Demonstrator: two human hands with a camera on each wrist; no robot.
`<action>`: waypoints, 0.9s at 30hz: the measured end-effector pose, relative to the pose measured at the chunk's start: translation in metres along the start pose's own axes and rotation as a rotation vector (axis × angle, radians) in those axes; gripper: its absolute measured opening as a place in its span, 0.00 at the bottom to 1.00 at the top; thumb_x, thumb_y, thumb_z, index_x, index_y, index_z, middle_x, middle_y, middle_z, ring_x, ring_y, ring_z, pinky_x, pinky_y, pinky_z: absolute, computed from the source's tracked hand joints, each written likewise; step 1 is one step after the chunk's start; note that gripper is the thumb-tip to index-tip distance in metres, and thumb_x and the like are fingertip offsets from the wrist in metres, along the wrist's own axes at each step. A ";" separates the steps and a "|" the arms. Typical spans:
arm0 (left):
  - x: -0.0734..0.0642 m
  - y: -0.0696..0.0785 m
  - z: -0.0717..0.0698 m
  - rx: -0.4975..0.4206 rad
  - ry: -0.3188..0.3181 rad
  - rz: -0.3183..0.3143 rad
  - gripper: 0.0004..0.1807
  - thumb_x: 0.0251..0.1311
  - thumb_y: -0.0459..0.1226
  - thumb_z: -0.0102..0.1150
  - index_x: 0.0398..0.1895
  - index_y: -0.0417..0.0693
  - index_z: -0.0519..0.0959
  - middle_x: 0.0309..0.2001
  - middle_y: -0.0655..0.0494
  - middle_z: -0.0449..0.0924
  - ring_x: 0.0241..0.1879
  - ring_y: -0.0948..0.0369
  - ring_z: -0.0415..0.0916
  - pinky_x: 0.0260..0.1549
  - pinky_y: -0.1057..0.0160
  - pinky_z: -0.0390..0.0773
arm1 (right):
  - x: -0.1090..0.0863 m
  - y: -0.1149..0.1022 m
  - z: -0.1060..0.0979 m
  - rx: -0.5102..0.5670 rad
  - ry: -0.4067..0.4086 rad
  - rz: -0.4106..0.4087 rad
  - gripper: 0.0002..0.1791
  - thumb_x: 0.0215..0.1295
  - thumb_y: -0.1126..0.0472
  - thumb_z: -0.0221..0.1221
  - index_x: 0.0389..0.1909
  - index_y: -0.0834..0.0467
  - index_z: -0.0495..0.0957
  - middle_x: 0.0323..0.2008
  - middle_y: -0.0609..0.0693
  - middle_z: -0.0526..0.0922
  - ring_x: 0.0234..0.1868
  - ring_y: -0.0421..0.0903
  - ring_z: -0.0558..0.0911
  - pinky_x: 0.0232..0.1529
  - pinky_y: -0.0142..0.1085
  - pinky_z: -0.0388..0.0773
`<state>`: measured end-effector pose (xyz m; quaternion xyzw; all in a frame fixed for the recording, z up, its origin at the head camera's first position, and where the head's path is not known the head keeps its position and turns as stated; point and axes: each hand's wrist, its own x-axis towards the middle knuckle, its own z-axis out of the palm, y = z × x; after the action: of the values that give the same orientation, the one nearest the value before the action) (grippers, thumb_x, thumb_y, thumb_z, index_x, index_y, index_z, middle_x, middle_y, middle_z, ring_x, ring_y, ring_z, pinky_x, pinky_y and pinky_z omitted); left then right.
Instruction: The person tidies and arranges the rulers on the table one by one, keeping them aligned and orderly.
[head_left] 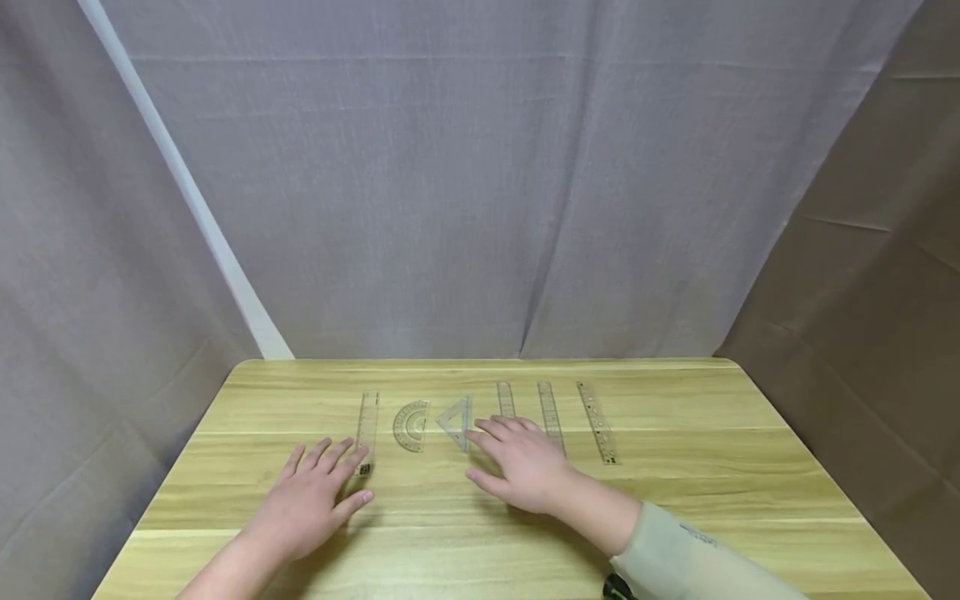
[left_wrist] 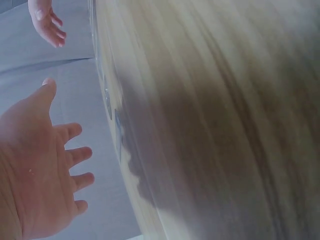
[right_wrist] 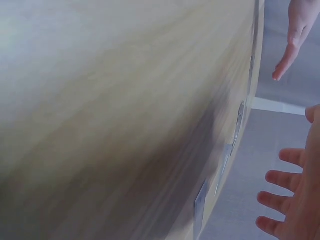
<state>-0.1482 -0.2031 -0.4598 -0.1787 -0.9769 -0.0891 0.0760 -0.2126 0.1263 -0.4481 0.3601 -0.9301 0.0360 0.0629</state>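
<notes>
Transparent, seemingly plastic: a ruler [head_left: 367,423], protractor [head_left: 409,427], triangle [head_left: 466,417] and three more rulers [head_left: 550,412] lie lower centre, probably light, stiff, slippery; pinch them by an edge. Left hand [head_left: 303,507] and right hand [head_left: 525,467] grasp nothing, fingers spread.

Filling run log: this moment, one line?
left hand: holds nothing | right hand: holds nothing | four rulers, protractor, set square: on table

On the table [head_left: 427,542], left to right: ruler [head_left: 368,417], protractor [head_left: 407,427], set square [head_left: 467,415], three more rulers [head_left: 550,408].
</notes>
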 end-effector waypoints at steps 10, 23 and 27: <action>0.004 -0.007 -0.001 -0.003 -0.069 -0.062 0.36 0.69 0.60 0.48 0.72 0.49 0.67 0.71 0.42 0.65 0.70 0.37 0.58 0.68 0.32 0.49 | 0.022 -0.007 -0.001 0.044 -0.015 0.037 0.35 0.72 0.33 0.45 0.72 0.48 0.67 0.67 0.52 0.72 0.68 0.53 0.69 0.70 0.53 0.61; 0.007 -0.013 0.003 0.010 -0.129 -0.126 0.38 0.68 0.61 0.47 0.72 0.47 0.66 0.71 0.40 0.63 0.70 0.35 0.56 0.66 0.30 0.50 | 0.055 -0.013 0.006 0.055 -0.026 0.066 0.34 0.71 0.34 0.48 0.70 0.48 0.69 0.66 0.52 0.73 0.67 0.54 0.71 0.68 0.53 0.64; 0.008 -0.014 0.004 0.015 -0.144 -0.134 0.38 0.68 0.61 0.49 0.72 0.46 0.67 0.72 0.39 0.62 0.70 0.34 0.55 0.66 0.30 0.50 | 0.064 -0.017 0.006 0.053 -0.034 0.073 0.34 0.71 0.34 0.48 0.70 0.48 0.69 0.65 0.52 0.73 0.66 0.53 0.71 0.68 0.52 0.64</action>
<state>-0.1609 -0.2130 -0.4644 -0.1181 -0.9903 -0.0738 0.0005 -0.2487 0.0702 -0.4443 0.3281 -0.9423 0.0566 0.0363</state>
